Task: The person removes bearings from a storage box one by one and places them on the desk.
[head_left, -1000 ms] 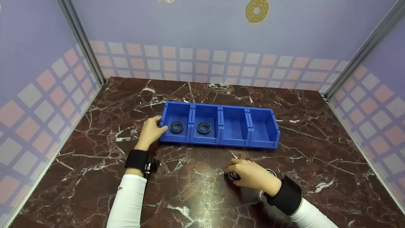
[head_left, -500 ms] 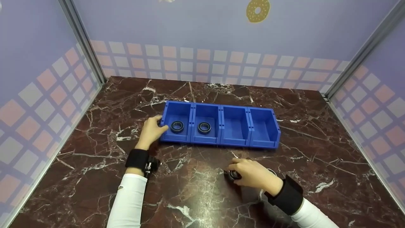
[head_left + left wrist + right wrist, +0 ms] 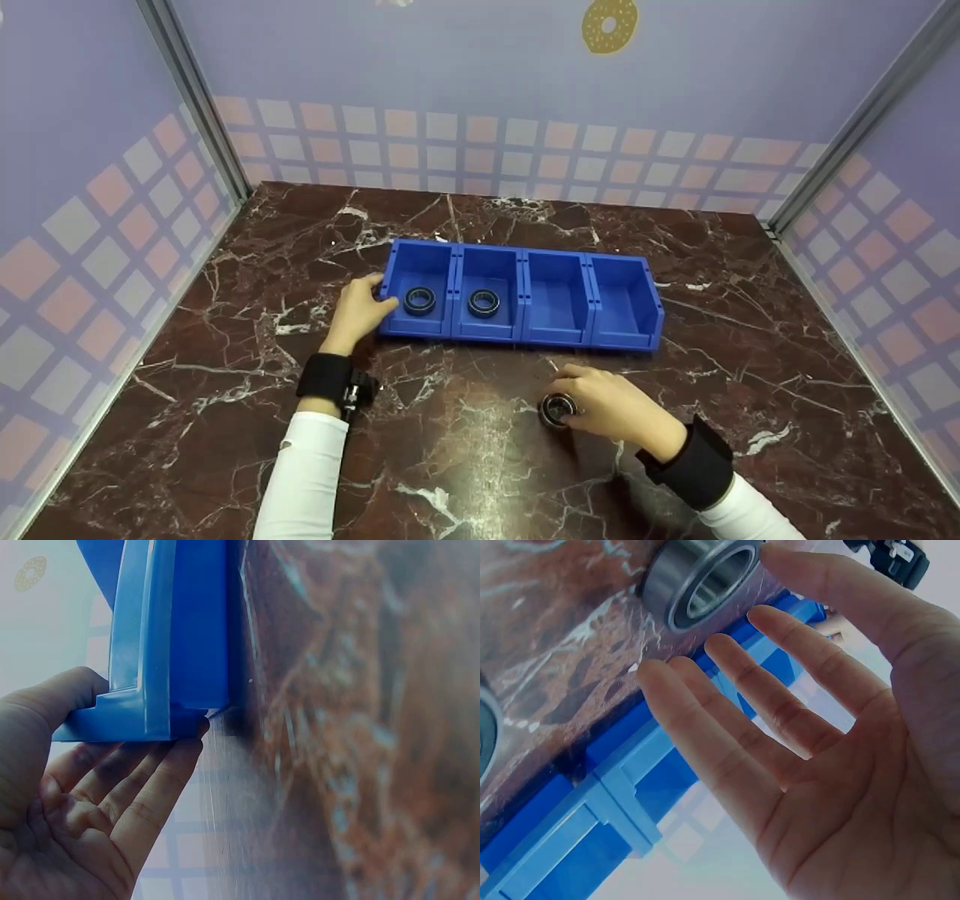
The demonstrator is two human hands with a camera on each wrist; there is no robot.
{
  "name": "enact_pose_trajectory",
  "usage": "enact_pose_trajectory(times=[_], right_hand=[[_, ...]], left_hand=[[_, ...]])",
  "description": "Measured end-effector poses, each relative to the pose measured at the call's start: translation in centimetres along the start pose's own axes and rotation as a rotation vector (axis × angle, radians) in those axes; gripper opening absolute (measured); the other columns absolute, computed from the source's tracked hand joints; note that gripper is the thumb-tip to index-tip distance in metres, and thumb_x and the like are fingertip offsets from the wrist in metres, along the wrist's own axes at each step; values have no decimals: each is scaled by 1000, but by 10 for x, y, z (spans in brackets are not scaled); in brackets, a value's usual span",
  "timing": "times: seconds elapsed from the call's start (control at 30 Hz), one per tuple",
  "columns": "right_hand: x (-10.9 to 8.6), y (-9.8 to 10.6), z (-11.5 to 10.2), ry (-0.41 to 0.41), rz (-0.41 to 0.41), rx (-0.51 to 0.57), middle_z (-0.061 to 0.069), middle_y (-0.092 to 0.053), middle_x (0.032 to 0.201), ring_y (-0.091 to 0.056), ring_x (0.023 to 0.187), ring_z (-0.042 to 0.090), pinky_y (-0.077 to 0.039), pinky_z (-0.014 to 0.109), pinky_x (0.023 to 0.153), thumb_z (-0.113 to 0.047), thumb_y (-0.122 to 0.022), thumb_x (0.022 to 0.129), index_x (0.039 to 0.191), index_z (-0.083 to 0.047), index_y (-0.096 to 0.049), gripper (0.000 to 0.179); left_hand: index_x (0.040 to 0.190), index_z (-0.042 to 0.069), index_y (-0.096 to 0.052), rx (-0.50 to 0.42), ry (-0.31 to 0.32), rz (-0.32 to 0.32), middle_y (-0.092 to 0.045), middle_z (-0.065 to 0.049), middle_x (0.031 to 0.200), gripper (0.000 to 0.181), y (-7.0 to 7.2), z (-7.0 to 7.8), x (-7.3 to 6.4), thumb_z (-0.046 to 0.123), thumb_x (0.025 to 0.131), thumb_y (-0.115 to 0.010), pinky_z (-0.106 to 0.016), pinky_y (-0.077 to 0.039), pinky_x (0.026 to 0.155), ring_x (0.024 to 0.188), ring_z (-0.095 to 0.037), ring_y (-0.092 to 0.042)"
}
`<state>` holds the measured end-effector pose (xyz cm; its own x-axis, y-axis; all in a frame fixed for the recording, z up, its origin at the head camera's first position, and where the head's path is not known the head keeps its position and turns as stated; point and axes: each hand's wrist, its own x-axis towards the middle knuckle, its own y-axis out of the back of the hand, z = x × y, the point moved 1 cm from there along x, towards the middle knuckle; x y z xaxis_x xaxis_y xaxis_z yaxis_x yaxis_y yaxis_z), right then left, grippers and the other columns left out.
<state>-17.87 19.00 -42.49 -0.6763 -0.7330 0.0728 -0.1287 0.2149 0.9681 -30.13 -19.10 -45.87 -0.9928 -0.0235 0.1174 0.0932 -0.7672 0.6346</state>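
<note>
My left hand point(image 3: 356, 311) grips the left end of a row of joined blue storage bins point(image 3: 487, 332), thumb over the rim and fingers against the outer side. In the left wrist view the blue bin edge point(image 3: 157, 652) sits between thumb and fingers. One black-and-silver ball bearing point(image 3: 419, 301) lies in the leftmost bin and another bearing point(image 3: 484, 303) in the second. My right hand point(image 3: 611, 405) is over the table beside a third bearing point(image 3: 557, 410). In the right wrist view its fingers are extended and spread, with the thumb tip right at that bearing's point(image 3: 697, 585) edge.
A further bearing point(image 3: 486, 731) shows at the left edge of the right wrist view. The brown marbled tabletop point(image 3: 450, 465) is bounded by patterned panels point(image 3: 487, 150) at the back and both sides, with metal posts point(image 3: 199, 97) at the corners.
My right hand has shifted slightly right and its hold on the third bearing has loosened, showing more of the ring. The bearing behind that hand is now covered in the head view. The left hand stays put.
</note>
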Motion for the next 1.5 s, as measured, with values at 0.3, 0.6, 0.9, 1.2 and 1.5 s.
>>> enact_pose_trajectory(times=[0.3, 0.6, 0.9, 1.2, 1.5], right_hand=[[-6, 3, 12, 1, 74, 64, 6, -68, 110, -66, 78, 14, -58, 35, 69, -6, -83, 82, 116, -6, -76, 35], [-15, 9, 24, -82, 116, 61, 9, -69, 120, -70, 90, 21, -58, 43, 76, -9, -82, 85, 124, -6, -73, 40], [-26, 14, 36, -165, 168, 82, 11, -68, 121, -72, 95, 28, -59, 44, 76, -7, -79, 88, 127, -4, -71, 39], [-36, 17, 56, -256, 241, 71, 15, -69, 120, -69, 104, 36, -56, 54, 85, -6, -80, 87, 125, -1, -72, 40], [-46, 22, 76, -336, 288, 137, 18, -70, 117, -69, 100, 36, -57, 52, 83, -4, -78, 89, 126, 3, -71, 38]], left_hand=[[139, -16, -55, -4, -14, 3, -58, -33, 136, 57, 0, 0, 0, 7, 87, -66, -53, -45, 107, 126, -46, -58], [138, -15, -56, -12, -11, 5, -61, -33, 133, 56, 0, 0, 1, 6, 88, -67, -53, -48, 103, 119, -45, -62], [141, -15, -53, -14, 7, -9, -57, -33, 139, 58, 0, 0, 0, 7, 89, -68, -53, -45, 108, 126, -46, -58], [140, -16, -53, -6, 5, -1, -57, -34, 137, 58, 0, 0, 0, 6, 89, -67, -54, -45, 107, 126, -47, -58], [139, -16, -54, -1, -4, 2, -59, -34, 135, 57, 0, 0, -1, 7, 88, -67, -54, -47, 105, 123, -46, -60]])
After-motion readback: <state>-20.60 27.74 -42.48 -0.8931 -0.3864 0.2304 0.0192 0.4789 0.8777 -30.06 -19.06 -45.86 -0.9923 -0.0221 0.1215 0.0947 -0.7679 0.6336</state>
